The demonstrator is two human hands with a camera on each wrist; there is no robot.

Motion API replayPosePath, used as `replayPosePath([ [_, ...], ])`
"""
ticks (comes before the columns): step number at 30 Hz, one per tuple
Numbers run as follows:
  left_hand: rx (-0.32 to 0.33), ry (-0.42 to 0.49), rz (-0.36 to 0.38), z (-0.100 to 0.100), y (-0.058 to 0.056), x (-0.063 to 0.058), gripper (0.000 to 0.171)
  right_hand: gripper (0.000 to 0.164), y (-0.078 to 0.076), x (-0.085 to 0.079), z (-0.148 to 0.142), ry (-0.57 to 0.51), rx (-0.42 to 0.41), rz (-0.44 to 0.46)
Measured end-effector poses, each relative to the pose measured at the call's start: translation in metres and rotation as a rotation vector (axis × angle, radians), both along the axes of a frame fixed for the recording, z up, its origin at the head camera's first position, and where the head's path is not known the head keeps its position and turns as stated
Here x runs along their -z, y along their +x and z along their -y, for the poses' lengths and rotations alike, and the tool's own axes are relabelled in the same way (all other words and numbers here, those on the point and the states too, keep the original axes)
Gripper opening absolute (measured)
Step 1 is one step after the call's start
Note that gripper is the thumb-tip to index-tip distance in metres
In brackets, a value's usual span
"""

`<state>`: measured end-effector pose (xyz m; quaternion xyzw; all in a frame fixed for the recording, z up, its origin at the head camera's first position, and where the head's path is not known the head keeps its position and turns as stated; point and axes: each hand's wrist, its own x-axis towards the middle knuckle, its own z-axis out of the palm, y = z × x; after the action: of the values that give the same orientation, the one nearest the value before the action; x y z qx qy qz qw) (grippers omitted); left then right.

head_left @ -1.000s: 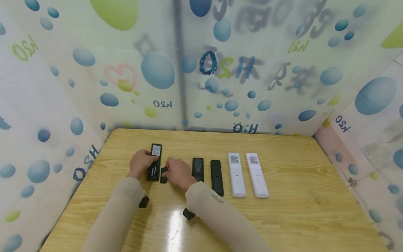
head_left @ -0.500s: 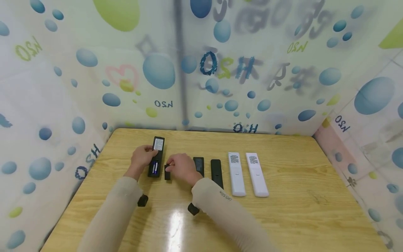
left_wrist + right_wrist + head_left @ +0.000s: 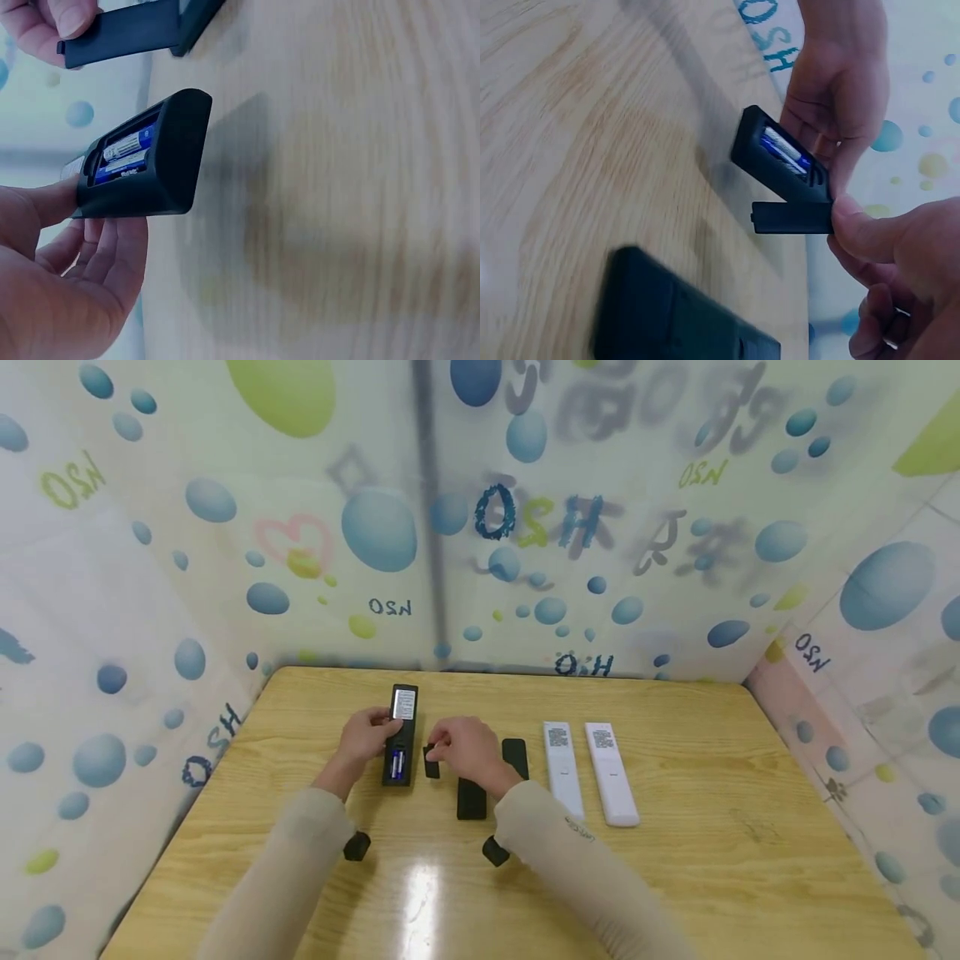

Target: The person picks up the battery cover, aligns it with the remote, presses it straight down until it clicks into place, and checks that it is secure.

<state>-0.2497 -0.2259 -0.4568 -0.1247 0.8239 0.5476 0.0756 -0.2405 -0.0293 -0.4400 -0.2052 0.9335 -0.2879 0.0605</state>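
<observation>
My left hand [image 3: 366, 735] grips a black remote control [image 3: 402, 727] by its middle, back side up, with a white label at its far end. In the left wrist view the remote's battery compartment is uncovered, and two blue-and-silver batteries [image 3: 127, 154] lie side by side in it. The remote is held above the table, its shadow below. My right hand [image 3: 467, 748] pinches a black battery cover [image 3: 431, 762] between thumb and fingers. The cover is just right of the remote, apart from it in the left wrist view.
Under my right forearm lie a black remote [image 3: 472, 800] and, beside it, another black remote [image 3: 514, 753], both partly hidden. Further right are two white remotes, the nearer one [image 3: 564, 770] and the outer one [image 3: 612, 774]. A patterned curtain [image 3: 465, 635] hangs behind the wooden table [image 3: 712, 877].
Both hands have moved to the right, the left carrying the open remote and the right carrying the battery cover. The other remotes have stayed in place.
</observation>
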Motion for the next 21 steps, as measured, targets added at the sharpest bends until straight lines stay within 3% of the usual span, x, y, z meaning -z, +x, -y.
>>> replayPosePath([
  [13, 0.050, 0.223, -0.067, -0.037, 0.004, 0.015, 0.037, 0.014, 0.002, -0.012, -0.038, 0.051, 0.061, -0.051],
  [21, 0.076, 0.243, -0.100, -0.046, 0.004, 0.018, 0.034, 0.015, 0.000, -0.010, -0.046, 0.045, 0.061, -0.062],
])
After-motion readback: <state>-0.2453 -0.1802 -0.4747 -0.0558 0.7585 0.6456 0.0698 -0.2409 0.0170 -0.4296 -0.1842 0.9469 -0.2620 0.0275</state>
